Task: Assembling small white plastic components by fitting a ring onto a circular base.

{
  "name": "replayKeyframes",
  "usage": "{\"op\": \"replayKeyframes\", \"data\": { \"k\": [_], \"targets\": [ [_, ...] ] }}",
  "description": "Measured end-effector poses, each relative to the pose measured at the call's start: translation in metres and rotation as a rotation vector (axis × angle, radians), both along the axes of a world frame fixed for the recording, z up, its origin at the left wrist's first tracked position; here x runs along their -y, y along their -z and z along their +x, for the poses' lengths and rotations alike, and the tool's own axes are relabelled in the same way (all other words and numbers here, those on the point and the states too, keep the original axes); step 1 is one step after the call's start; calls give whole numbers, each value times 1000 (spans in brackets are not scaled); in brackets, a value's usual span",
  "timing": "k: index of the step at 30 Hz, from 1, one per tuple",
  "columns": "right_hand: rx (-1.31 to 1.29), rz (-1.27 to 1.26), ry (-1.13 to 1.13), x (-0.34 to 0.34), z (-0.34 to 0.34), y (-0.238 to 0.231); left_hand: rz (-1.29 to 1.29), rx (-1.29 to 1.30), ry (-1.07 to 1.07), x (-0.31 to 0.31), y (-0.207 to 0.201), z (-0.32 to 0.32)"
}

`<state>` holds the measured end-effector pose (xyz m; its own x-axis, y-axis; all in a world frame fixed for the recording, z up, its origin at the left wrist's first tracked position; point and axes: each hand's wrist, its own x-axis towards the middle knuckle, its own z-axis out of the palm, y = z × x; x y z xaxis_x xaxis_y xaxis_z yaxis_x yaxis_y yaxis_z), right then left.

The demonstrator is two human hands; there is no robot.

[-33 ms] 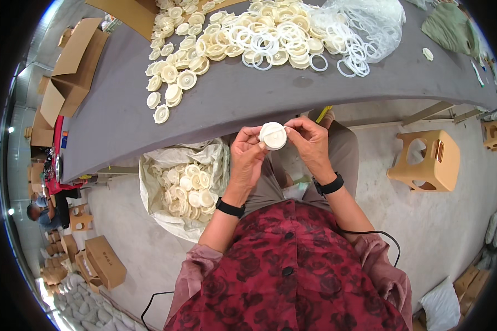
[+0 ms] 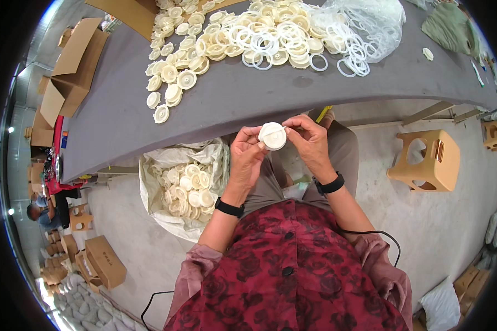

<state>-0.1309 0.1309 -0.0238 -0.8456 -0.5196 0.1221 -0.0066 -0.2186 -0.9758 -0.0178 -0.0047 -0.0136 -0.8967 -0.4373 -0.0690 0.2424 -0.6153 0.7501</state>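
Over my lap, just off the table's front edge, I hold a round cream plastic cap (image 2: 273,138). My left hand (image 2: 245,159) is closed on its left rim between thumb and fingers. The thumb and forefinger of my right hand (image 2: 313,146) pinch at its upper right edge. Whether a ring sits on this cap is too small to tell. On the grey-covered table (image 2: 248,94) lies a heap of similar cream caps (image 2: 186,80), with translucent white rings (image 2: 318,62) scattered at its right side.
A white woven sack (image 2: 149,190) of cream caps stands on the floor left of my legs. A clear plastic bag (image 2: 378,27) lies beside the rings. A tan stool (image 2: 444,160) stands at right, cardboard boxes (image 2: 105,262) at left. Another person (image 2: 47,215) sits far left.
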Motion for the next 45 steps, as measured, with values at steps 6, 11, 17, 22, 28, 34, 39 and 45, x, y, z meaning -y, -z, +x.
{"op": "replayKeyframes", "data": {
  "k": [6, 11, 17, 22, 28, 34, 39, 45],
  "targets": [
    [34, -100, -191, -8, -1, -9, -95, 50, 50, 7, -3, 6],
    [59, -2, -285, -15, -3, -16, -128, 56, 67, 8, -4, 11],
    [104, 47, -324, -14, -1, -10, -147, 50, 76, 8, -9, 12],
    [220, -45, -304, -12, 0, -7, -185, 82, 83, 6, -11, 8],
    [271, -114, -376, -14, 3, -17, -78, 49, 38, 15, -14, 6],
    [309, -209, -319, -9, 8, -15, -73, -10, 147, 16, -13, 11],
    [443, -232, -252, -7, 12, -11, -142, -5, 74, -3, -20, 4],
    [573, -312, -121, 0, 30, -7, -213, -1, 37, -9, -18, -2]
  ]
}}
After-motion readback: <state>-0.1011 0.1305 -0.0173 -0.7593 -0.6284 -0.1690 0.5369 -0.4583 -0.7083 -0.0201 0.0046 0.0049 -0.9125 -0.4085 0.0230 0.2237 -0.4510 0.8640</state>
